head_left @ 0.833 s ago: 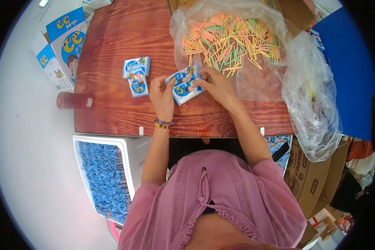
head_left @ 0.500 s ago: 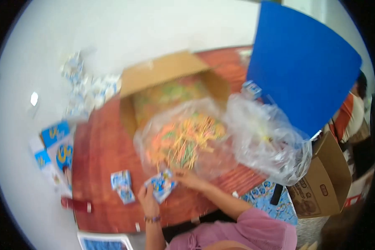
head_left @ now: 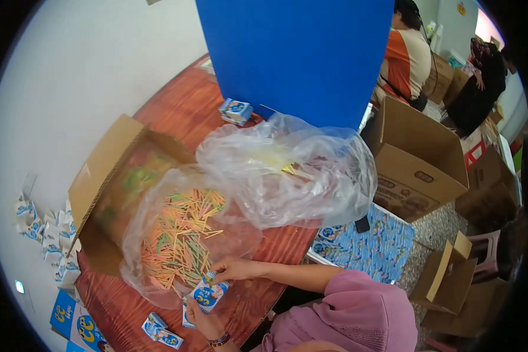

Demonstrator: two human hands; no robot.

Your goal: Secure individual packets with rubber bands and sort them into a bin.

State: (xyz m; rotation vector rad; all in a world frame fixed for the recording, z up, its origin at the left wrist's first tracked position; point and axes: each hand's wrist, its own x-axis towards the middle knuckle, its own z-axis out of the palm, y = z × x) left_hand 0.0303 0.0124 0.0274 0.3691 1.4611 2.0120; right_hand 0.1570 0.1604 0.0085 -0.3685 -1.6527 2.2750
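A small blue-and-white packet (head_left: 210, 295) is held up in front of me, over the near part of the table. My left hand (head_left: 200, 321) grips its lower left side, with fingers closed. At its top edge, my right hand (head_left: 234, 270) pinches the packet; whether anything else sits between those fingertips is hidden. Just beyond both hands, a heap of thin orange, yellow and green sticks (head_left: 185, 234) lies on a spread clear plastic bag (head_left: 136, 249). Two more blue-and-white packets (head_left: 162, 332) rest on the table left of my left hand.
An open cardboard box (head_left: 102, 170) lies on its side behind the sticks. Right of it are a crumpled clear bag (head_left: 328, 176), a blue panel (head_left: 299, 58) and stacked packets (head_left: 236, 110). An open carton (head_left: 419, 158) and a seated person (head_left: 410, 56) are farther right.
My view has swung to the right, so the table contents appear farther left. Both hands still hold the packet, now more upright, with the right hand at its top edge.
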